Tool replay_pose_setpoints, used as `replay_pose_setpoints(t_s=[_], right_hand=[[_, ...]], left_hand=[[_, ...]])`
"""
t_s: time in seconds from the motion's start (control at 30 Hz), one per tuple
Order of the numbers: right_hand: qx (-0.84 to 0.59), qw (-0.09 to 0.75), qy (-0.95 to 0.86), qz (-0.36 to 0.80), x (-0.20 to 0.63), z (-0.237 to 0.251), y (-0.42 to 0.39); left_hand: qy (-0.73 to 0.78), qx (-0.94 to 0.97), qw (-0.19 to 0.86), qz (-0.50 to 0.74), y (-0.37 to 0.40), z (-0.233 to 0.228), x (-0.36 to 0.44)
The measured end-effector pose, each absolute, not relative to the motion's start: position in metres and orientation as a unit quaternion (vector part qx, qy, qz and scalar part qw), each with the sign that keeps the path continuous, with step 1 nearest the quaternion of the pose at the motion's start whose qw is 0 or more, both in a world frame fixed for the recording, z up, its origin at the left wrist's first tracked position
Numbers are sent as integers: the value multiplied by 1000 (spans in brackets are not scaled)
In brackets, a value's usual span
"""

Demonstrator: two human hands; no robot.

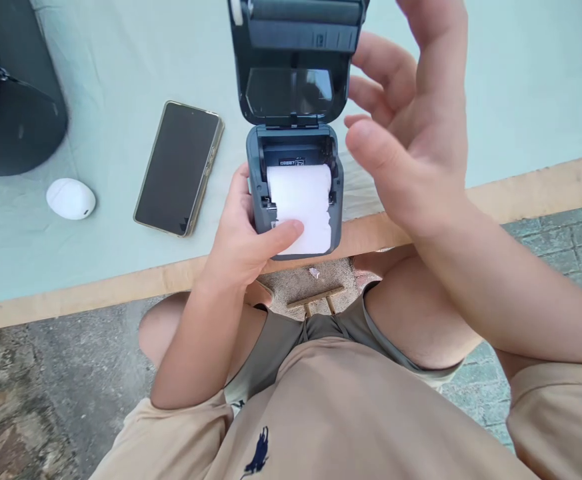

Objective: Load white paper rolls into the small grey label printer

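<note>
The left hand [243,240] is gripping a small printer [295,193] at the table's [71,293] near edge, thumb pinning the paper roll [301,200] flat. The right hand [411,140] is hovering beside the raised lid [293,60], fingers spread, holding nothing. Keeping the paper square probably matters here.

A dark phone [179,169] lies on the pale tabletop [521,87], near a white case [71,199] and a black bag [13,100].
</note>
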State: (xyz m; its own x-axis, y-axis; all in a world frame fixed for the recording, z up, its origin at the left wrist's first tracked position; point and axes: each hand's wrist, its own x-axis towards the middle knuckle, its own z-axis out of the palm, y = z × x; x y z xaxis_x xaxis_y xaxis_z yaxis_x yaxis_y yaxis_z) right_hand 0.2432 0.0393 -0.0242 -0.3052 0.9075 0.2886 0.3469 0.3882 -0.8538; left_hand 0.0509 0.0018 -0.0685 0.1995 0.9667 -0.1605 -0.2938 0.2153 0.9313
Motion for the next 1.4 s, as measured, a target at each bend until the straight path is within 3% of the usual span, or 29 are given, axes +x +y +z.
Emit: replay_pose_setpoints(t_s=[0.1, 0.23, 0.43, 0.53, 0.9, 1.1, 1.3, 1.4], right_hand=[[-410, 459, -714, 333, 242, -23, 42], [-389, 405, -767, 312, 240, -31, 40], [-397, 347, -698, 485, 243, -40, 37], [-379, 325, -699, 512, 243, -36, 33], [-405, 301, -732, 457, 244, -38, 34], [-402, 341, -770, 359, 252, -36, 31], [-356, 299, -802, 375, 254, -37, 33], [-364, 285, -827, 319, 255, -33, 32]], left_hand=[[411, 418, 654, 478, 1, -68, 51], [394, 427, 660, 477, 1, -69, 49], [340, 408, 674, 513, 1, -74, 50], [326, 388, 678, 532, 0, -74, 52], [326, 367, 707, 510, 2, -70, 55], [356, 329, 680, 550, 4, -67, 60], [389, 306, 651, 575, 4, -63, 63], [395, 293, 659, 570, 5, -61, 64]])
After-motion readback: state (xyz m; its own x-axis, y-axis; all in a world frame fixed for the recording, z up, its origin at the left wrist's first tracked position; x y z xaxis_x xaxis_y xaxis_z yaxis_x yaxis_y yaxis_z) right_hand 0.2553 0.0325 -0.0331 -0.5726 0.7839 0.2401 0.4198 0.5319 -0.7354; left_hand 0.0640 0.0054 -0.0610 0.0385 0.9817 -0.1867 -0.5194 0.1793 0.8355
